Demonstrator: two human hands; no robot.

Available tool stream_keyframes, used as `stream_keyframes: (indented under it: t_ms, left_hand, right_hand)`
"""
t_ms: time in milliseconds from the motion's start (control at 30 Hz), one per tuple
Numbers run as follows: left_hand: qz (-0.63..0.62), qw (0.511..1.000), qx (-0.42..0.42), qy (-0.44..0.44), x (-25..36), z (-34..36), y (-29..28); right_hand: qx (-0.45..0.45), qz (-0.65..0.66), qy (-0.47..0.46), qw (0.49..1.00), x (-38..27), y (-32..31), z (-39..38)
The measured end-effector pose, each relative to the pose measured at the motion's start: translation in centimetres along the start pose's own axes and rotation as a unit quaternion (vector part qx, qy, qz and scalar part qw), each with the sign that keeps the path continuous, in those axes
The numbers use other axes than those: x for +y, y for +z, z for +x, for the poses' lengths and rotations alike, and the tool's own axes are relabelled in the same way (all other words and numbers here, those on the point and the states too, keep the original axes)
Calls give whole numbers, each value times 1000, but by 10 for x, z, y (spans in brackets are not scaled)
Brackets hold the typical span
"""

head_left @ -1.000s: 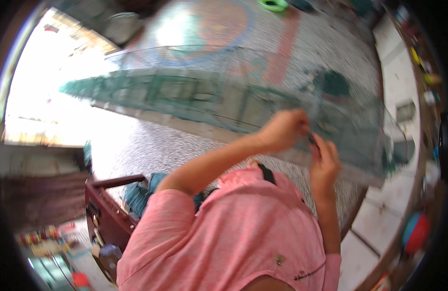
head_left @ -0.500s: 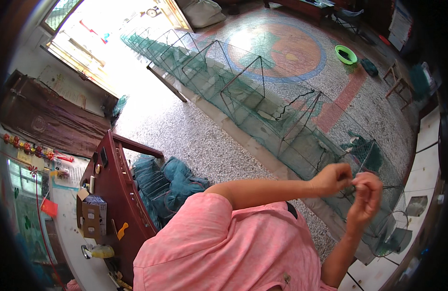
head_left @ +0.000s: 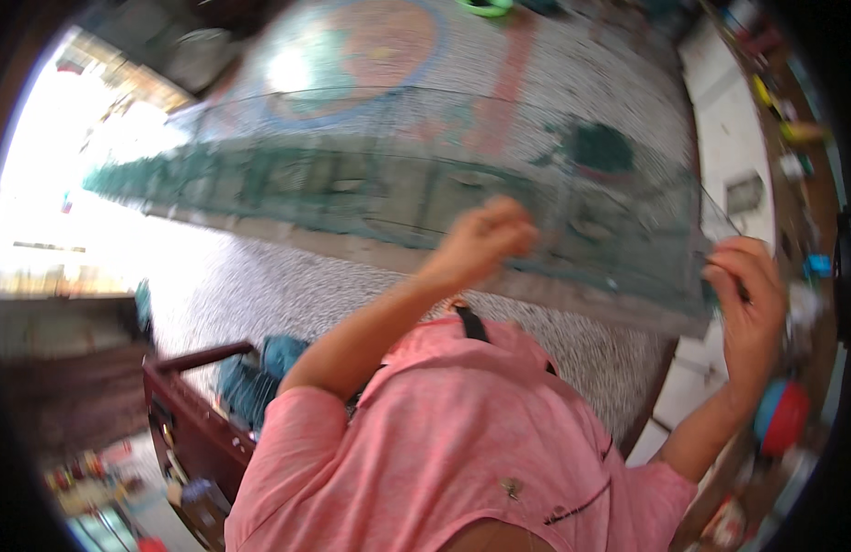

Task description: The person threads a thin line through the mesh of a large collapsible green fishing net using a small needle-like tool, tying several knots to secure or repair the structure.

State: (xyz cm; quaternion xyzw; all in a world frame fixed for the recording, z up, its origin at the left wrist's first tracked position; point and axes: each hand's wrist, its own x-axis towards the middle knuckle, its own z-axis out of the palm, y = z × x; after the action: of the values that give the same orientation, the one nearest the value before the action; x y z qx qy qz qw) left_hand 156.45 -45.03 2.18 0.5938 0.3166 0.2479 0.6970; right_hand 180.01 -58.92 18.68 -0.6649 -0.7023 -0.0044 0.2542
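Note:
A long green mesh net trap (head_left: 324, 189) with thin frames stretches across the room, from the bright doorway at left to my right side. My right hand (head_left: 749, 281) is at its right end, fingers pinched where a thin dark line of the net meets them. A small dark thing shows by its palm, too blurred to name. My left hand (head_left: 492, 237) is raised in front of the middle of the net, fingers curled closed. Whatever it may hold is hidden by the fingers and motion blur.
A dark red wooden table (head_left: 200, 405) stands at lower left, with a bundle of blue-green netting (head_left: 246, 382) beside it. A dark green net heap (head_left: 596, 147) lies on the speckled floor beyond the trap. A green basin (head_left: 485, 7) is at the top. A red and blue ball (head_left: 781, 419) sits at right.
My hands were together at the net's right end; now they are apart. The left has moved left, the right further right. The view has turned, and the net now lies more level across it.

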Motion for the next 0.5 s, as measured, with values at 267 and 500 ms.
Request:
stream_keyframes:
  t_ms: [267,500]
  left_hand:
    - [-98,987,-94,88,10,4,5]
    - [-296,954,39,-29,8,11,16]
  right_hand:
    - [113,270,310,905,97,8,-32]
    - [-16,374,107,921,53,91,7]
